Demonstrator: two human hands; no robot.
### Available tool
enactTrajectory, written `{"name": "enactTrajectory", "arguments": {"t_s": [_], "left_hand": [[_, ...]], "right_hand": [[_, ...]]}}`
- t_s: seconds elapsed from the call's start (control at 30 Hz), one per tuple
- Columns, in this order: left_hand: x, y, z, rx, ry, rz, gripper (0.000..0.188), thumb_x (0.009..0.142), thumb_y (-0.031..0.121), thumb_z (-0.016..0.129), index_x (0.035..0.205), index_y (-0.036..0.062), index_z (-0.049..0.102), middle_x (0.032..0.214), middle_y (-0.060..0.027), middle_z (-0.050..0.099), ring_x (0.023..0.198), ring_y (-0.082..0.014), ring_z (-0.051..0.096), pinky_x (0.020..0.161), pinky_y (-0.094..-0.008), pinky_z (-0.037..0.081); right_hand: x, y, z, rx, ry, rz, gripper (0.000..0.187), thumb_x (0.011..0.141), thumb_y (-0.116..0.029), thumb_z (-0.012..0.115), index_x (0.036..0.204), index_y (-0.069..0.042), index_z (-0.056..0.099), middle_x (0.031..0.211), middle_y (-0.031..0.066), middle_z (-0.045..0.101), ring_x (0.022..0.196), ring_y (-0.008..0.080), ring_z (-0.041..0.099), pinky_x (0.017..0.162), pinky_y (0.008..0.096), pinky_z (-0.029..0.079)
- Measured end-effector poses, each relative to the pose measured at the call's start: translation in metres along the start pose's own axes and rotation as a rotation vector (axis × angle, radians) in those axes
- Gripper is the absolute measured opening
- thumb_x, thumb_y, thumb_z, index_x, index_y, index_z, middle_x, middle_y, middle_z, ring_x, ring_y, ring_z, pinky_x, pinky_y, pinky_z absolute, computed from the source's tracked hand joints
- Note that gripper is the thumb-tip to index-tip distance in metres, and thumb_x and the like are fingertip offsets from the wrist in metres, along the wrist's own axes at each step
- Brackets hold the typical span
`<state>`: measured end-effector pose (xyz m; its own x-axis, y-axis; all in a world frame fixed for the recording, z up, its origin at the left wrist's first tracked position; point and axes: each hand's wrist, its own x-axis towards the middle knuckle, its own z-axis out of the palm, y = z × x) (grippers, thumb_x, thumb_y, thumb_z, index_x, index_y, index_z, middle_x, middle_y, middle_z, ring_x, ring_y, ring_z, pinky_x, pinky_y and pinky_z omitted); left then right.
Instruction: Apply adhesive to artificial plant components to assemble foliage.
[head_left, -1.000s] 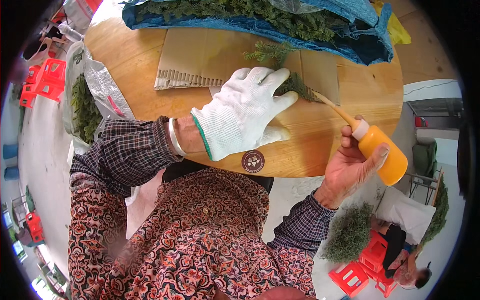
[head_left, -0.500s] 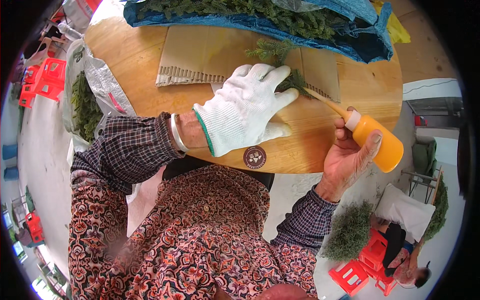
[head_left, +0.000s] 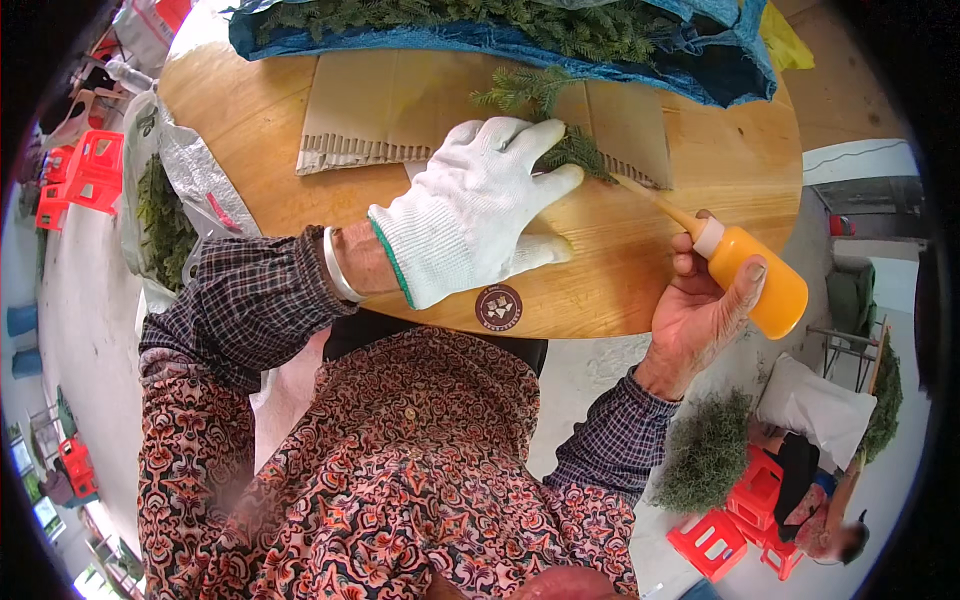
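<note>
My left hand (head_left: 480, 205), in a white knit glove with a green cuff edge, rests low over the table. Its fingers hold down a green fir sprig (head_left: 572, 152), with the thumb set apart. Part of the sprig is hidden under the fingers. In my bare right hand (head_left: 700, 305) is an orange squeeze bottle (head_left: 762, 280) with a long tapered nozzle, tilted so the tip reaches the sprig's right end. Whether anything comes out of the tip I cannot tell. Beneath the sprig lies a piece of corrugated cardboard (head_left: 375, 105).
A blue woven bag (head_left: 480, 42) full of fir branches lies along the far side of the round wooden table (head_left: 700, 240). On the left hangs a plastic bag (head_left: 190, 140) with more greenery. Red stools (head_left: 708, 545) and a person (head_left: 820, 525) are at lower right.
The view has shifted slightly, so the table and bags sit a little further left and up. Both hands keep their hold on the sprig and the bottle.
</note>
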<state>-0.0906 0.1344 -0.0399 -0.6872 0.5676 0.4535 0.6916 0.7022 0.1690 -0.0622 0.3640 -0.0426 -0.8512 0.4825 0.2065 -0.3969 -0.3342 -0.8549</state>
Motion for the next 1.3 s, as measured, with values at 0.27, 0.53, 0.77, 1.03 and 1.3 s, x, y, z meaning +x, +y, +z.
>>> {"name": "enactTrajectory", "arguments": {"t_s": [0.27, 0.53, 0.77, 1.03, 1.3], "left_hand": [[-0.0001, 0.0012, -0.0027, 0.001, -0.032, -0.022, 0.051, 0.079, 0.037, 0.066, 0.122, 0.0112, 0.057, 0.137, -0.0164, 0.043, 0.118, -0.0378, 0.045, 0.1, -0.0446, 0.037], [-0.0004, 0.0009, -0.0034, 0.003, -0.039, -0.016, 0.052, 0.079, 0.037, 0.066, 0.123, 0.0118, 0.057, 0.138, -0.0159, 0.042, 0.119, -0.0376, 0.044, 0.101, -0.0448, 0.037], [-0.0018, 0.001, -0.0034, 0.015, -0.042, -0.025, 0.051, 0.078, 0.036, 0.067, 0.123, 0.0121, 0.058, 0.138, -0.0155, 0.042, 0.119, -0.037, 0.044, 0.101, -0.0446, 0.036], [-0.0019, -0.0004, -0.0021, 0.003, -0.035, -0.024, 0.051, 0.078, 0.036, 0.068, 0.122, 0.0121, 0.059, 0.138, -0.0152, 0.042, 0.119, -0.0362, 0.044, 0.1, -0.0445, 0.037], [-0.0017, -0.0016, -0.0008, 0.007, -0.025, -0.019, 0.051, 0.076, 0.036, 0.069, 0.121, 0.0119, 0.06, 0.138, -0.0148, 0.043, 0.118, -0.0359, 0.045, 0.1, -0.0443, 0.037]], "right_hand": [[-0.001, -0.0013, -0.0011, -0.015, -0.009, -0.002, 0.046, 0.089, -0.035, 0.065, 0.112, 0.003, 0.05, 0.098, 0.0232, 0.064, 0.067, 0.0222, 0.064, 0.054, 0.0195, 0.05], [0.0001, -0.0046, -0.0078, -0.017, 0.025, 0.003, 0.045, 0.089, -0.034, 0.064, 0.111, 0.002, 0.05, 0.097, 0.0229, 0.065, 0.066, 0.0221, 0.064, 0.054, 0.0197, 0.051], [-0.0008, -0.006, -0.0087, -0.019, 0.026, -0.009, 0.044, 0.089, -0.034, 0.065, 0.111, 0.002, 0.05, 0.096, 0.0226, 0.065, 0.066, 0.022, 0.064, 0.053, 0.0199, 0.05], [-0.002, -0.0058, -0.006, 0.02, 0.048, -0.03, 0.04, 0.089, -0.03, 0.066, 0.107, 0.002, 0.053, 0.089, 0.02, 0.067, 0.06, 0.0227, 0.065, 0.05, 0.0204, 0.051], [-0.0028, -0.0077, -0.0079, 0.018, 0.077, -0.021, 0.042, 0.088, -0.032, 0.066, 0.107, 0.003, 0.053, 0.088, 0.0196, 0.067, 0.06, 0.0219, 0.065, 0.05, 0.0198, 0.05]]}}
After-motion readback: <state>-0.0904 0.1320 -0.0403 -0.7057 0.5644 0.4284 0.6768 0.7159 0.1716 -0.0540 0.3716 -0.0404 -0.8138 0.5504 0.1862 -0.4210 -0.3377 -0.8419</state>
